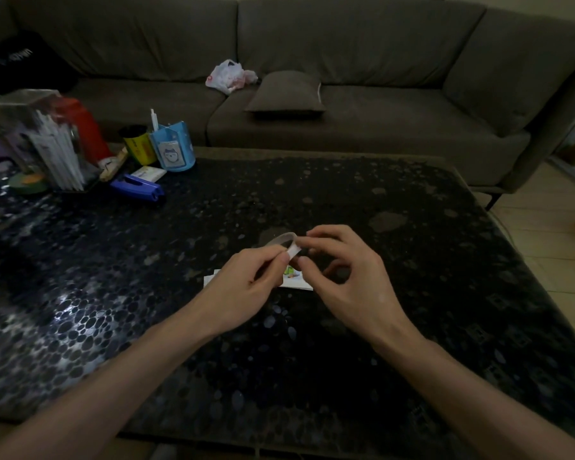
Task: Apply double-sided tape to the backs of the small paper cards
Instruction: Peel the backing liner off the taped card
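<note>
Over the dark table (346, 194), my left hand (246, 287) and right hand (342, 270) both pinch the tape roll (284, 240) between them. The paper cards (294, 282) lie flat below my fingertips, partly hidden.

Sofa (346, 44): grey-brown fabric, along the far side, its corner at the far right
Cushion (286, 92): same fabric, flat on the seat, mid sofa
Table (362, 194): dark glossy top, pebble pattern, just before the sofa
Floor (545, 234): pale tiles, right
Light: dim, glare on the table's near left
</note>
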The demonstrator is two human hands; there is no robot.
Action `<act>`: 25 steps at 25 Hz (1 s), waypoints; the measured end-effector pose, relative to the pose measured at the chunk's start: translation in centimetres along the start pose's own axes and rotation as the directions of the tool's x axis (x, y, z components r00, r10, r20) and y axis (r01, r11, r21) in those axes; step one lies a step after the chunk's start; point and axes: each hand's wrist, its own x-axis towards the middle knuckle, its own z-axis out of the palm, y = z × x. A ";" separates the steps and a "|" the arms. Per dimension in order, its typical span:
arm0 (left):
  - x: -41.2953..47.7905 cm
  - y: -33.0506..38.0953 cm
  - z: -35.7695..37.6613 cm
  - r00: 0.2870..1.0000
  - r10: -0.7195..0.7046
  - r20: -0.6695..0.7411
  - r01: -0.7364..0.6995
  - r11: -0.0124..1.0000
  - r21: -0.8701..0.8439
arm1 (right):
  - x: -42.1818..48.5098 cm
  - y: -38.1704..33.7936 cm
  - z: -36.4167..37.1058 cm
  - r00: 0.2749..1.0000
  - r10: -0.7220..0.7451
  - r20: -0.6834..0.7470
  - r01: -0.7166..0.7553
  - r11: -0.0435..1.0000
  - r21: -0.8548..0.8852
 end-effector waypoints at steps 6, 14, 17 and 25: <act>0.0 0.1 0.2 0.999 0.020 0.049 -0.025 0.995 0.096 | 0.2 -0.1 -0.4 0.996 0.090 -0.017 -0.088 0.990 0.110; 0.2 0.3 -0.2 0.999 0.003 0.034 -0.006 0.996 0.094 | 0.4 -0.2 -0.2 0.985 0.170 -0.035 -0.162 0.975 0.154; 0.2 0.2 -0.2 0.998 0.006 0.063 -0.013 0.994 0.109 | -0.1 -0.3 0.0 1.000 0.017 0.004 -0.016 0.997 -0.074; -0.1 0.2 -0.5 0.991 -0.010 0.131 -0.014 0.984 0.178 | 0.1 -0.6 -0.5 1.000 0.008 0.024 -0.005 0.995 -0.095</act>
